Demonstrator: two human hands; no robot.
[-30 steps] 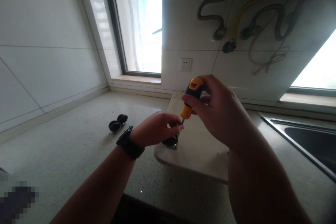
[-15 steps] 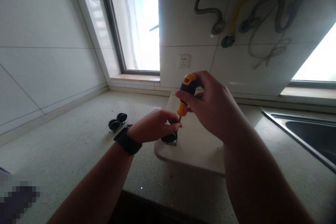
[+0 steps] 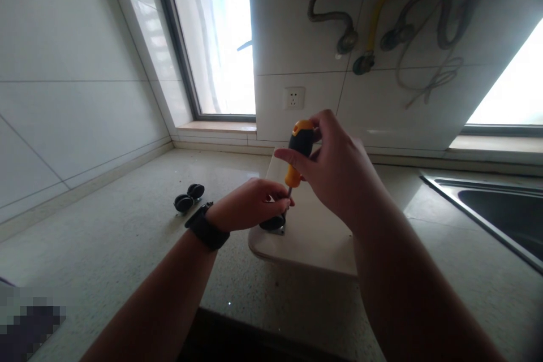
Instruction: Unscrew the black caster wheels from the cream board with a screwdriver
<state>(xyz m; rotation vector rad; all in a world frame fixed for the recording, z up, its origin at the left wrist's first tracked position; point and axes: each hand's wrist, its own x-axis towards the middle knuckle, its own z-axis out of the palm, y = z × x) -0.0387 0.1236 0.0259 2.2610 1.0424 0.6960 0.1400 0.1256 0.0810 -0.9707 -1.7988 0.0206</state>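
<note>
A screwdriver [image 3: 292,175] with a yellow and black handle stands nearly upright, tip down. My right hand [image 3: 335,164] is closed around its handle, thumb across the front. Lower down, my left hand [image 3: 263,201] pinches at the metal shaft, close to the tip. The tip itself and any screw are hidden by those fingers. Just under my left hand is a black caster wheel [image 3: 271,223] with a metal mounting plate, on a pale board [image 3: 314,243] with a rounded corner. The board lies flat on the speckled counter [image 3: 237,277].
Two black caster wheels [image 3: 184,202] lie on the counter to the left. At the right is a metal sink [image 3: 449,192]. Behind the board rises a tiled wall with a socket [image 3: 294,98], hoses [image 3: 331,16] and a window [image 3: 220,39]. A blurred dark patch [image 3: 31,328] shows at lower left.
My right hand's grip on the handle has shifted slightly, its thumb now reaching farther left across it. The left hand keeps its pinch. The view has moved a little.
</note>
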